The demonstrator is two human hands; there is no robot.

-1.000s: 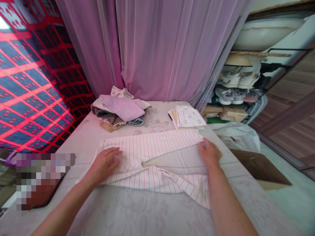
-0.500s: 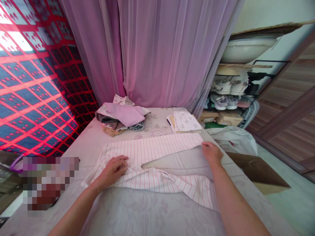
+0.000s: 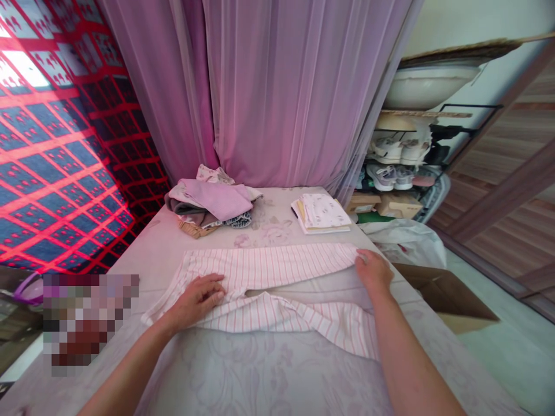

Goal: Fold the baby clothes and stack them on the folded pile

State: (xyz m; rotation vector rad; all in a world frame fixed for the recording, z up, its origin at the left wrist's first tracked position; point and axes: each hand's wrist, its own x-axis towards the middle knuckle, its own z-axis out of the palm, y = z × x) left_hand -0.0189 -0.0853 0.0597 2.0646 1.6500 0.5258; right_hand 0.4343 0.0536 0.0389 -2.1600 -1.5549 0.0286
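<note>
White trousers with pink stripes (image 3: 277, 266) lie spread sideways across the bed, waist to the left and legs to the right. My left hand (image 3: 197, 300) rests on them near the waist, its fingers stretched out over the cloth. At the far right, my right hand (image 3: 373, 270) pinches the hem of the upper leg. The lower leg is rumpled, and its end is partly hidden behind my right forearm.
A wicker basket (image 3: 197, 229) heaped with clothes (image 3: 217, 199) stands at the back left. Folded clothes (image 3: 323, 212) lie at the back right. Beyond the bed's right edge are an open cardboard box (image 3: 446, 292) and a rack with shoes (image 3: 385, 175). A purple curtain (image 3: 277, 92) hangs behind.
The upper trouser leg has shifted slightly towards me at its hem end, held by my right hand. My left hand stays on the waist part. The view has turned a little.
</note>
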